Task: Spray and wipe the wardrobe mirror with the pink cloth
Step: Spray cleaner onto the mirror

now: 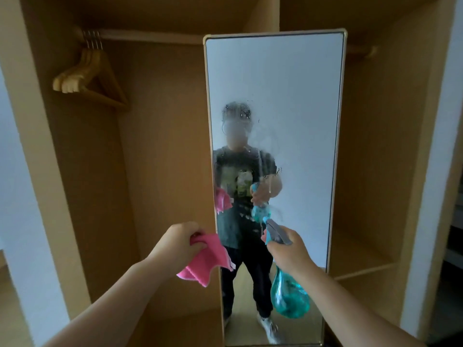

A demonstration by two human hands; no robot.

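Spraying step: right hand (288, 249) is curled round the teal spray bottle (289, 296), nozzle toward the wardrobe mirror (288, 83), which stands upright in the wooden wardrobe (155, 146). The left hand (179, 242) clutches the bunched pink cloth (208, 261) just beside the mirror's left edge. Droplets (240, 113) sit only mid-glass, so advise a light mist on the dry upper area, then wiping top-down before runs spread; no brand, label or writing is legible.

Soft, dim light leaves the wardrobe (160, 146) interior shadowed toward its top. The mirror (288, 83) shows pale brightness, hazed by droplets mid-glass. Wide-angle distortion bows the edges, and everything looks slightly soft.
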